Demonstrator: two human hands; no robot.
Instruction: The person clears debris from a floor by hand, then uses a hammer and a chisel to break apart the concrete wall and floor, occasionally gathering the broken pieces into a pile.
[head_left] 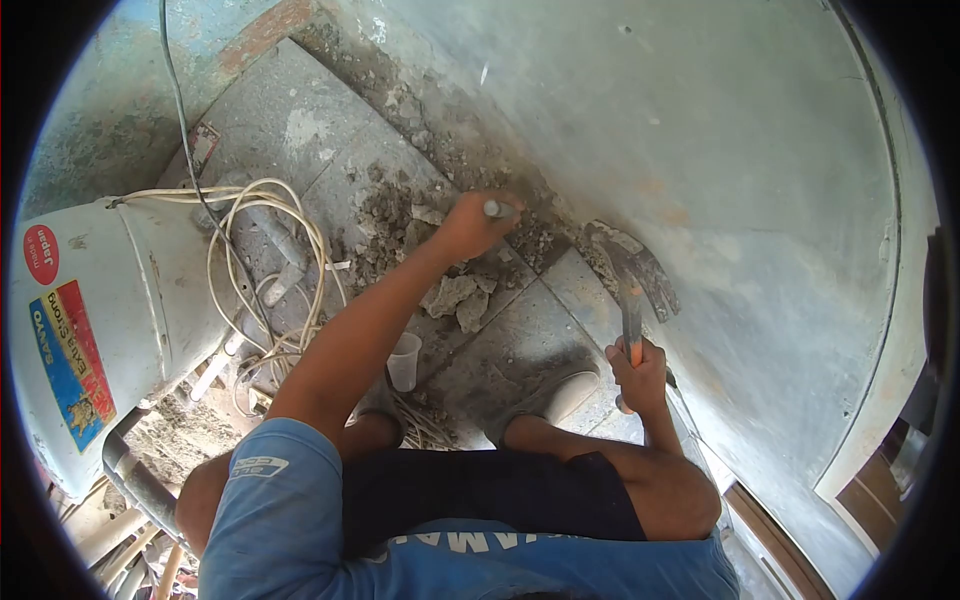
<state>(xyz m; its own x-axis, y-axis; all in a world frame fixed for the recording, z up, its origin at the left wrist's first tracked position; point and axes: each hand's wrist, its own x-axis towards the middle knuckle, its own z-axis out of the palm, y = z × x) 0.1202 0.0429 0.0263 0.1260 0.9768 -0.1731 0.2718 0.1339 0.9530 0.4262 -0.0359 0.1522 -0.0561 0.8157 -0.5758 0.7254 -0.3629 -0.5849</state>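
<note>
My left hand (pixel 468 230) is closed around a chisel, whose round grey end (pixel 497 209) sticks up from the fist. Its lower end is hidden by the hand, over the dug-up strip at the foot of the wall. Beside and below that hand lie broken chunks of mortar (pixel 458 298) and loose rubble (pixel 385 225) on the grey floor tiles (pixel 330 115). On the right, close to the wall, my right hand (pixel 640 372) grips the handle of a hammer (pixel 632 318). The dusty hammer head (pixel 650 272) is raised toward the wall.
A grey-green plastered wall (pixel 740 160) rises along the right. On the left stand a white pump-like tank (pixel 110 290) with labels and a coil of pale cable (pixel 318 250). A clear plastic cup (pixel 404 362) stands near my left foot; a dark cord (pixel 180 100) hangs at upper left.
</note>
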